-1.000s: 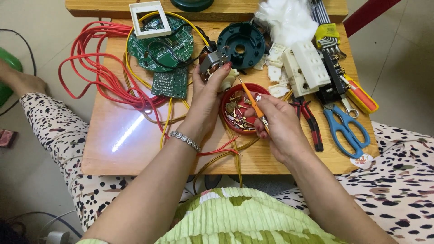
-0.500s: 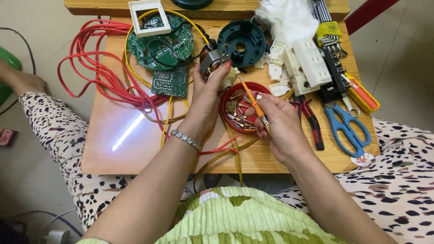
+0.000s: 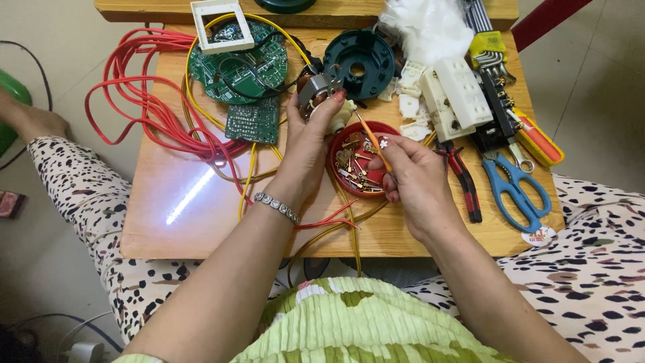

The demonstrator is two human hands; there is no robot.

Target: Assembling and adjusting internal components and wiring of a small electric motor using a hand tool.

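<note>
Head view: our left hand grips a small motor over the tabletop, fingers wrapped around it. Our right hand pinches a thin orange screwdriver above the red dish, tip toward the motor. A round white sticker sits near blue scissors. Both hands stay as before.

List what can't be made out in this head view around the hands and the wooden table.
- Small copper-wound motor: mostly covered by the left hand; its underside is hidden.
- Thin orange-handled tool: its tip's contact point is too small to see; its lower end is hidden in the right hand.
- Small metal parts in the round red dish: too small to identify.
- White fluffy material and dark round object: cut off by the top edge.
</note>
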